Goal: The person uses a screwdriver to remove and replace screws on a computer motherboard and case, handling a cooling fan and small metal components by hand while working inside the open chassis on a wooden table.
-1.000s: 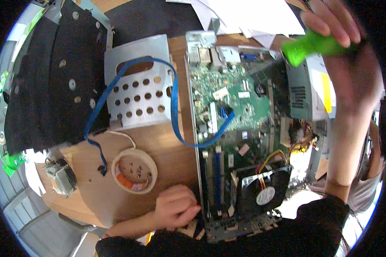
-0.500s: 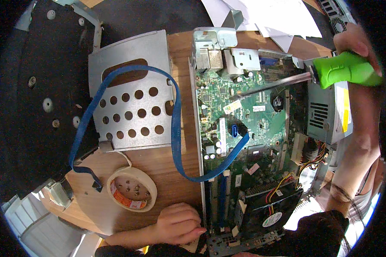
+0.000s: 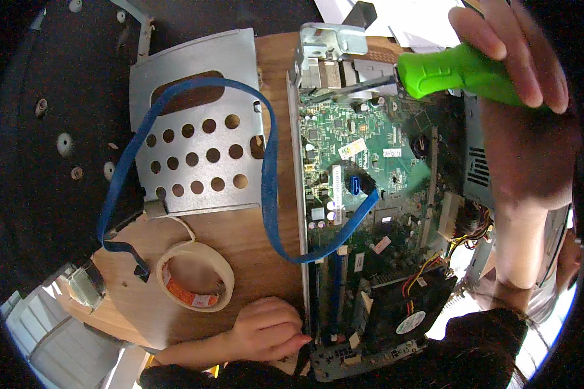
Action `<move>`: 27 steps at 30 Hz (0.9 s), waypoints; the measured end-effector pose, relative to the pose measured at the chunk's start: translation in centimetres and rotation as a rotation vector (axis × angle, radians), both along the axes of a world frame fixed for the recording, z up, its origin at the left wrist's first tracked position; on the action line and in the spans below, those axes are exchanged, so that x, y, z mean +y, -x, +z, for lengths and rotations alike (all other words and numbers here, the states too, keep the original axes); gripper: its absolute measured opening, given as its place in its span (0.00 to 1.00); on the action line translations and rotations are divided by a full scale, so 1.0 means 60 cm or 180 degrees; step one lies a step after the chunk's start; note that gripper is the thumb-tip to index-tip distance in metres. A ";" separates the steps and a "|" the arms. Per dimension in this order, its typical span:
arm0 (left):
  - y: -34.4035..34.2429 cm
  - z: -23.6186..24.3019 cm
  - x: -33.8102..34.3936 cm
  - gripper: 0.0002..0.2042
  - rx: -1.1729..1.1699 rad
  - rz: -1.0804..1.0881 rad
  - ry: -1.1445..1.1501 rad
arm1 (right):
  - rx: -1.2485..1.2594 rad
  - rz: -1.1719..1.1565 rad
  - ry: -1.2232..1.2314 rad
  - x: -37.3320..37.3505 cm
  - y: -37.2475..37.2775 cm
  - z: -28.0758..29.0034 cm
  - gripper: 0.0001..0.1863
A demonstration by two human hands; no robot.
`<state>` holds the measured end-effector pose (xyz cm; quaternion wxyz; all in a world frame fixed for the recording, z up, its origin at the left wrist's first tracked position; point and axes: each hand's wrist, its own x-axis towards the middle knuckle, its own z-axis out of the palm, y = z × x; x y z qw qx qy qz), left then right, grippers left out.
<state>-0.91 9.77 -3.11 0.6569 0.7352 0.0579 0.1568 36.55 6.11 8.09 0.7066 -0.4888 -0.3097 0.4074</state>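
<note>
In my right hand (image 3: 519,61) is a screwdriver with a thick green handle (image 3: 457,70); my fingers lie along the handle. Its metal shaft points left across the far part of a green motherboard (image 3: 396,162), the tip near the port blocks (image 3: 320,74) at the board's far left corner. Whether the tip touches anything I cannot tell. My left hand (image 3: 270,329) rests on the wooden table with curled fingers, its thumb against the near left edge of the computer chassis. What is inside those fingers is hidden. A flat blue cable (image 3: 270,175) runs from the board in a loop to the left.
A perforated silver metal bracket (image 3: 201,139) lies left of the board beside a black panel (image 3: 58,175). Nearer stands a roll of cream tape (image 3: 227,279). A black fan (image 3: 405,308) with coloured wires sits on the board's near part. Papers (image 3: 428,26) lie at the back.
My right hand has moved the screwdriver left and away from me, so its tip went from the middle of the board to the far left corner. My left hand stays put.
</note>
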 end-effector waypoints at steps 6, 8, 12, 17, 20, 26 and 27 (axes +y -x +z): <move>-0.001 0.003 0.000 0.11 0.0053 0.0025 -0.0092 | -0.0286 -0.0108 -0.0074 0.013 0.012 -0.016 0.26; 0.000 0.003 -0.001 0.11 0.0063 0.0059 -0.0101 | -0.0434 -0.0164 -0.0095 0.030 0.027 -0.019 0.26; -0.001 0.000 -0.007 0.10 0.0060 0.0128 -0.0185 | -0.0798 -0.0241 -0.0122 0.083 0.070 -0.014 0.28; -0.004 0.000 -0.014 0.10 0.0091 0.0265 -0.0334 | -0.1076 0.0140 -0.0120 0.121 0.109 0.028 0.30; -0.007 0.003 -0.016 0.10 0.0168 0.0261 -0.0523 | -0.1120 0.0882 0.0109 0.135 0.118 0.048 0.30; -0.009 0.006 -0.018 0.10 0.0130 0.0358 -0.0552 | -0.0993 0.1937 -0.0703 0.203 0.121 0.018 0.26; -0.009 0.006 -0.019 0.10 0.0132 0.0361 -0.0549 | -0.0884 0.2023 -0.0667 0.209 0.119 0.020 0.25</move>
